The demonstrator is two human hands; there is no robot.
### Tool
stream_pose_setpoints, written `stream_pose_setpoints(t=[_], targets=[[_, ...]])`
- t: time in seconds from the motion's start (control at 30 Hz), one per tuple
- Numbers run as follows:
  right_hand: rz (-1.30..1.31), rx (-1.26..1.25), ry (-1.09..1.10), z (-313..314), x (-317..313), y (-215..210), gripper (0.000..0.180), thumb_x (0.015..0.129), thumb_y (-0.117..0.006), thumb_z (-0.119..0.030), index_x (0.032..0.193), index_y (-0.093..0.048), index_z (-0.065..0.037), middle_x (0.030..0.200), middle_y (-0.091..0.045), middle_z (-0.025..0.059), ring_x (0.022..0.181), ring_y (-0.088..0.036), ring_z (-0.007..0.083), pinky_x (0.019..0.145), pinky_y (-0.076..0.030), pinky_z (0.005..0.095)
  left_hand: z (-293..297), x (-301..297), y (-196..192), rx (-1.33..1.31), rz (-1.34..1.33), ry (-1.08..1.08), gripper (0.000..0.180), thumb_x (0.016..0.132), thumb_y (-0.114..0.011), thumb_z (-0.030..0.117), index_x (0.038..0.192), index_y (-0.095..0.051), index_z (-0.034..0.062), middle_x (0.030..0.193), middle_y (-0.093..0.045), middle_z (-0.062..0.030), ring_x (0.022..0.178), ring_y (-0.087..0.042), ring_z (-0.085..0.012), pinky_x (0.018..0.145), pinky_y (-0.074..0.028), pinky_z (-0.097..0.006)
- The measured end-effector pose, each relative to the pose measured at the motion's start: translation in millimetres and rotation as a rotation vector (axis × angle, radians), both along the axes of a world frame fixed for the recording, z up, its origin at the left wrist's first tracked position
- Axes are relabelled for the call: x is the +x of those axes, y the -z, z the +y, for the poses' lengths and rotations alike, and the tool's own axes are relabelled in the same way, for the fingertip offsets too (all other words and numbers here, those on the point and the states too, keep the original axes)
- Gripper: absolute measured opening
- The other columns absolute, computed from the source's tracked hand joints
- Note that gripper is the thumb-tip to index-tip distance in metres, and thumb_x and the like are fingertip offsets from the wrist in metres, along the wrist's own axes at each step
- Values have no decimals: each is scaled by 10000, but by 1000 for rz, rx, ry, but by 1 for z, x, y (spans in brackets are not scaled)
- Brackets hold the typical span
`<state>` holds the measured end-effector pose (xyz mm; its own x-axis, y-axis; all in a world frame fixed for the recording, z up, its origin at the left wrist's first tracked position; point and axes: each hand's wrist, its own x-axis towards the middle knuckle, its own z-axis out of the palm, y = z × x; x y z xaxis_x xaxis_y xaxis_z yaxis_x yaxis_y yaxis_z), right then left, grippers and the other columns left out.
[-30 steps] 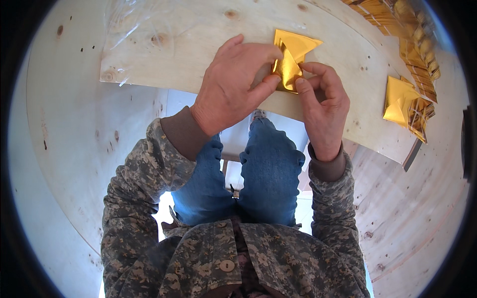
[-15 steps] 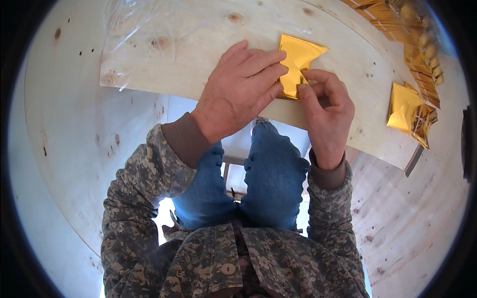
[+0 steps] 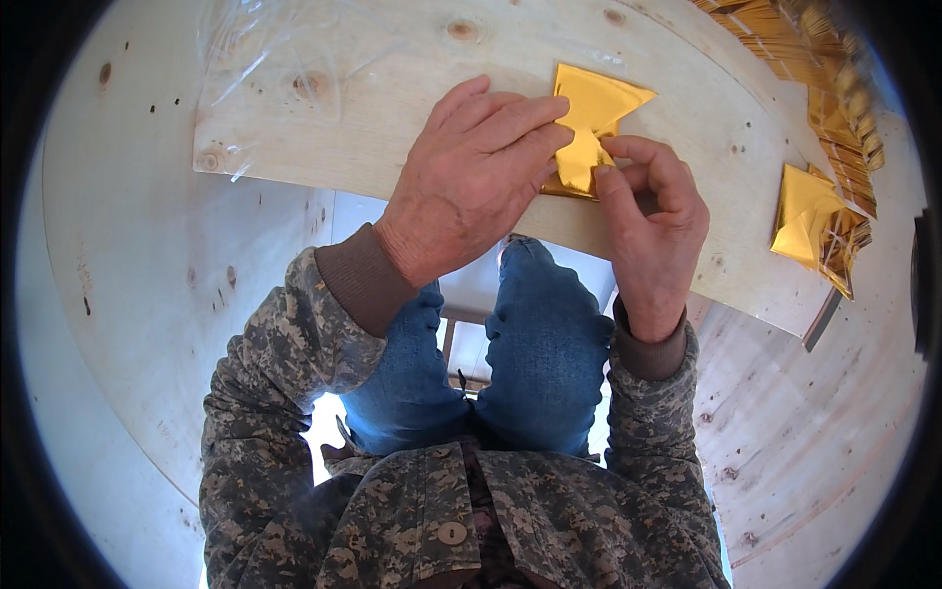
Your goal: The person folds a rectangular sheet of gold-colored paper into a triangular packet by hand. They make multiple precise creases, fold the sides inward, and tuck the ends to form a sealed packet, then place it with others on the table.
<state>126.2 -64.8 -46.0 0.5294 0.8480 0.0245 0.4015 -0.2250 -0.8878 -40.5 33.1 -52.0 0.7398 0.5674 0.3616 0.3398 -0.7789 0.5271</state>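
Note:
A folded piece of gold foil paper [image 3: 595, 99] lies on the wooden board, its upper right corner drawn out to a point and its middle narrowed. My left hand [image 3: 468, 165] comes over it from the left, fingers stretched out and somewhat apart, fingertips resting on its left edge. My right hand [image 3: 655, 201] pinches the lower right edge of the foil paper between thumb and bent fingers. Part of the foil is hidden under the left fingertips.
The light wooden board [image 3: 392, 133] has its front edge above my knees. At right lies another folded gold foil piece [image 3: 807, 218], beside a heap of gold foil strips [image 3: 846, 128]. Clear plastic film [image 3: 280, 49] covers the board's upper left part.
The right hand has shifted slightly right with its pinch kept on the foil. The left fingertips stay on the left edge, and the view has moved a little.

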Motion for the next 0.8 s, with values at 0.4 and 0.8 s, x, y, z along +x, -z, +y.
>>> stream_pose_setpoints(t=[0.4,0.8], targets=[[-2,-15,10,1,-1,-2,205,788,-754,-8,980,-732,-78,674,-577,35,621,-547,154,607,-430,317,3,1,-3,88,57,5,328,858,-683,20,1183,-694,64,1275,-672,-90,1092,-647,-258,1051,-464,-453],[31,-34,29,2,-2,-3,186,797,-743,-17,974,-736,-74,682,-587,30,634,-551,148,620,-439,313,6,2,5,106,14,22,342,841,-652,38,1182,-651,50,1267,-635,-77,1102,-606,-233,1065,-417,-441]])
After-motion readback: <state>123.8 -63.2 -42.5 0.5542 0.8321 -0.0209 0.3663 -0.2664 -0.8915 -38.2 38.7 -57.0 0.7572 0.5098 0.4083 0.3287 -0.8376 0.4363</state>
